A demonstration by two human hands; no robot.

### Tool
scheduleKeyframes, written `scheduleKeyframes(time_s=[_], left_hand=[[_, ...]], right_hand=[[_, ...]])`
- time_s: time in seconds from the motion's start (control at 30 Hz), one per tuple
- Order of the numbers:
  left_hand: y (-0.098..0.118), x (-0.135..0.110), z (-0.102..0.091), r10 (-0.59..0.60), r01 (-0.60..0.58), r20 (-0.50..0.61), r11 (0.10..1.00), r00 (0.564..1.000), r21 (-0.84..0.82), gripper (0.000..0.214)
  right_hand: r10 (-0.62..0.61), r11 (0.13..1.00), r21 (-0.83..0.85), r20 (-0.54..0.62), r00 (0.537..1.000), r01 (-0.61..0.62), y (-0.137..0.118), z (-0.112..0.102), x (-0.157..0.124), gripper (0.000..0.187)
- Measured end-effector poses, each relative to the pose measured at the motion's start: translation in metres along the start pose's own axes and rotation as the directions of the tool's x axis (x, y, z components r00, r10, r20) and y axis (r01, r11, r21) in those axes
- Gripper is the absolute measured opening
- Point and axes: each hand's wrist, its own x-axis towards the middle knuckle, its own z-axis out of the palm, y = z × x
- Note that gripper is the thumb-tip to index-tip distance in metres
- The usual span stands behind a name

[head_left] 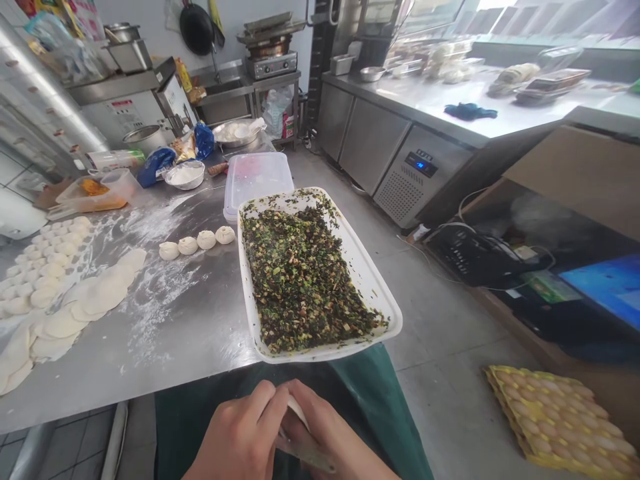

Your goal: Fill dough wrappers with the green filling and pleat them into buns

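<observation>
My left hand (240,430) and my right hand (335,423) meet in front of the green apron (370,393), both with curled fingers. Between them is a dough wrapper (299,410), of which only a pale edge shows; the fingers of both hands close on it. A flat metal spatula (307,451) juts out under my hands toward the right wrist; which hand grips it I cannot tell. Just beyond stands a white tub (373,283) of chopped green filling (300,280). Left of the tub, several pleated buns (206,240) sit in a row on the floured steel table (200,320).
Overlapping dough wrappers (100,290) and many small dough pieces (50,257) lie at the left. Behind the tub are a plastic lid (257,180) and a bowl of flour (185,175). Egg trays (560,417) stand low at right, near a steel counter fridge (370,140).
</observation>
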Motion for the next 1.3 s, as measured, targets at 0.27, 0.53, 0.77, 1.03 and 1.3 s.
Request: scheduleKeyframes(time_s=[0.27,0.53,0.77,1.03,1.3], left_hand=[[-0.004,-0.002,0.005,0.032,-0.032,-0.001,0.999,0.999,-0.003,0.045],[-0.009,-0.001,-0.004,-0.014,0.011,-0.06,0.998,0.998,-0.055,0.047],[-0.002,0.004,-0.004,-0.009,0.008,-0.048,1.0,0.999,-0.007,0.051],[0.0,0.003,-0.002,0.002,-0.003,-0.02,1.0,1.0,-0.023,0.043],[-0.004,0.001,-0.002,-0.04,0.04,0.004,0.999,0.999,-0.029,0.029]], right_hand=[[0.057,0.988,-0.147,0.121,0.991,-0.039,-0.005,-0.017,-0.001,0.018],[-0.056,0.975,0.221,0.102,0.993,0.033,-0.004,-0.012,-0.003,0.033],[-0.009,0.954,0.301,0.034,0.999,-0.002,-0.008,-0.003,-0.003,0.035],[-0.04,0.999,-0.002,0.044,0.998,0.04,-0.002,-0.009,0.001,0.026],[-0.02,0.997,0.071,0.091,0.996,0.014,-0.007,-0.014,-0.002,0.027]])
